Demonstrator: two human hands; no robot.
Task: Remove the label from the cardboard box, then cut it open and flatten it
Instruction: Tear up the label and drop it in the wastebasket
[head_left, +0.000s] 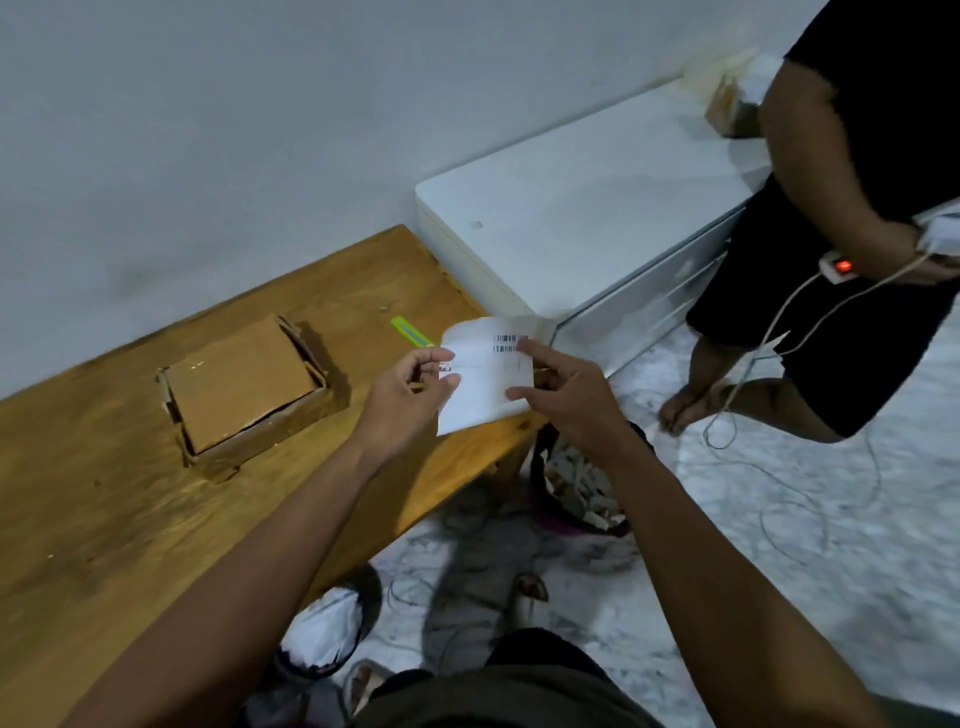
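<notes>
A small brown cardboard box (244, 395) sits on the wooden table (104, 519), its top flaps folded in. To its right I hold a white label (480, 384) with barcodes in the air above the table's right edge. My left hand (410, 395) pinches the label's left side. My right hand (561, 395) grips its right side with thumb and fingers. A green utility knife (410, 331) lies on the table just behind the label.
A white cabinet (571, 208) stands beyond the table's right end. Another person (857, 208) stands at the right holding cables that trail over the floor. A bin with scraps (582, 488) sits below my right arm, and a second bin (324, 634) stands near my feet.
</notes>
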